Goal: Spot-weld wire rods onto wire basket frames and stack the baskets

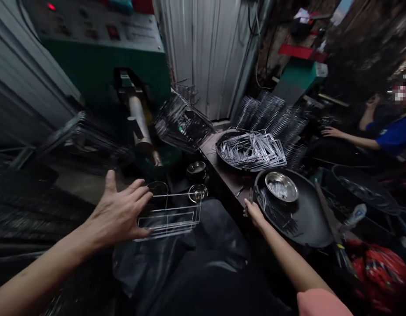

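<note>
My left hand [124, 215] spans one end of a wire frame [176, 215], with its thumb at the near edge and fingertips at the far edge; the outer finger sticks out. The frame, made of thin shiny rods, lies over dark cloth on my lap. To the right, my right hand [254, 212] is closed at the left rim of a wide dark pan [316, 219]. Something small and dark is at its fingers, too blurred to name. In that pan sit a metal bowl [282, 186] with small bright pieces and a bundle of thin rods [275, 210].
A green machine [101, 66] with a projecting arm [139, 118] stands ahead. Wire frames fill another pan [252, 151]; stacked frames [183, 120] lean behind. Small bowls [198, 193] stand beyond my lap. A co-worker in a blue shirt [395, 134] sits at right, near a red bag [380, 272].
</note>
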Tool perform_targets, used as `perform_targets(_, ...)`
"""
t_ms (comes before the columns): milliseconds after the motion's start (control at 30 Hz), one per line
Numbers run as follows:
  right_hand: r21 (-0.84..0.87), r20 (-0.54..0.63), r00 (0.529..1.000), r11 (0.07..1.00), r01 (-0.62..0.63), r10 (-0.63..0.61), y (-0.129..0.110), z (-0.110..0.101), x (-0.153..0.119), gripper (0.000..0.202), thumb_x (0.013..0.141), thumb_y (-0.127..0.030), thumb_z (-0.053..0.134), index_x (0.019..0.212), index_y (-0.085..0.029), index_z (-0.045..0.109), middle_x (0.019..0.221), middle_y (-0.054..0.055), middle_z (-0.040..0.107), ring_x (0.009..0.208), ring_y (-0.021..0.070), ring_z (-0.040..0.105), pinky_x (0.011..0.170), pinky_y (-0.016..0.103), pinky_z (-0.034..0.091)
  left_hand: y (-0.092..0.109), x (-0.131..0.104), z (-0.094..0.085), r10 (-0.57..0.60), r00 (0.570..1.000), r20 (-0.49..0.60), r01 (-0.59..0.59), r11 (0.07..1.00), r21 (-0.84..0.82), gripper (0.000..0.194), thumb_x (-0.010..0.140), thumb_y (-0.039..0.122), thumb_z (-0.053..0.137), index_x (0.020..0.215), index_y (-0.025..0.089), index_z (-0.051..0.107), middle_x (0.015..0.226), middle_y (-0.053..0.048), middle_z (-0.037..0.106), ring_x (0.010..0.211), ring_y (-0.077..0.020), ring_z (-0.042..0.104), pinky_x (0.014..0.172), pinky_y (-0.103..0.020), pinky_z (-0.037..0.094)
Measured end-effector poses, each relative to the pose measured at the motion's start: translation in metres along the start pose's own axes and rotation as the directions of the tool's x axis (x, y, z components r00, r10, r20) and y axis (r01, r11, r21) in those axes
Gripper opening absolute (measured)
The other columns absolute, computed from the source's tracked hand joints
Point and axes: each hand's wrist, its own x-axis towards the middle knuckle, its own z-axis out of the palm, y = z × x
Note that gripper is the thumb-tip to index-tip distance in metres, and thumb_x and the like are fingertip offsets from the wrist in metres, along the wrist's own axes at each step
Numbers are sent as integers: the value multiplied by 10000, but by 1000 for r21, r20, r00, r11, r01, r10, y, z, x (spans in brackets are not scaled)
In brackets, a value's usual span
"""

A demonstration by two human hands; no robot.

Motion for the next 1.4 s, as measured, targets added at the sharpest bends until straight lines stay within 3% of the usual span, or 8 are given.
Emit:
perform_targets(233, -222, -207, 973, 973, 57, -104, -29, 28, 44, 703, 805, -336, 466, 1340, 47, 221, 1335, 357, 293, 1280, 415, 276, 971, 511, 294, -8, 17, -1, -218, 975, -38, 220, 974, 53, 606, 622, 562, 623, 1055, 140, 577, 1015, -159, 615, 1007, -341, 527, 1005, -702, -104)
perform_targets(367, -454, -199, 876, 833, 316, -440, -59, 40, 21, 732, 804, -361, 494, 1384, -8, 223, 1433, 292, 179, 1319, 389, 205, 1025, 497, 216, -9, 22, 14, -253, 967, -21, 253, 967, 10, 597, 614, 542, 644, 1054, 143, 578, 979, -139, 626, 996, -336, 529, 1004, -702, -109)
perform_targets(433, -537, -26, 730, 625, 566, -683, -84, 45, -2, 761, 801, -438, 506, 1384, -21, 252, 1420, 254, 262, 1325, 337, 213, 1049, 444, 210, -9, 24, 22, -259, 966, -6, 259, 966, -11, 605, 615, 540, 646, 1059, 136, 576, 979, -147, 625, 1006, -340, 523, 1001, -707, -106)
perform_targets(500, -524, 192, 517, 358, 773, -834, -114, 54, -26, 850, 763, -531, 540, 1399, -49, 247, 1429, 209, 290, 1337, 307, 188, 1076, 418, 168, -9, 26, 28, -266, 964, 0, 266, 963, -35, 602, 619, 541, 642, 1061, 138, 576, 989, -155, 625, 1015, -349, 518, 994, -718, -96)
perform_targets(600, -442, 456, 253, 30, 896, -853, -153, 72, -54, 971, 686, -614, 593, 1415, -79, 241, 1441, 182, 297, 1344, 317, 164, 1096, 446, 65, -9, 30, 33, -284, 959, -7, 283, 957, -63, 581, 620, 544, 637, 1052, 159, 584, 995, -150, 629, 1016, -360, 516, 987, -732, -78)
perform_targets(667, -392, 577, 163, -97, 915, -800, -171, 86, -63, 1002, 656, -622, 619, 1413, -81, 249, 1424, 189, 328, 1337, 329, 179, 1092, 472, 13, -10, 29, 35, -289, 957, -12, 287, 955, -71, 583, 615, 549, 641, 1049, 163, 587, 998, -150, 628, 1014, -357, 516, 989, -730, -80)
perform_targets(967, -292, 692, -19, -304, 907, -722, -211, 115, -68, 774, 623, -507, 689, 1219, -55, 489, 1140, 187, 556, 1212, 334, 364, 1090, 481, 56, -33, 23, 41, -342, 940, 17, 342, 936, -89, 618, 625, 583, 631, 1082, 171, 574, 994, -135, 627, 1007, -340, 513, 958, -756, -77)
perform_targets(1400, -240, 747, -53, -343, 908, -662, -259, 132, -41, 808, 614, -596, 673, 1226, -94, 516, 1128, 164, 583, 1225, 337, 360, 1067, 502, 129, -70, 43, 45, -389, 920, 49, 392, 911, -128, 655, 570, 623, 644, 1047, 177, 594, 961, -116, 637, 979, -316, 537, 972, -742, -42)
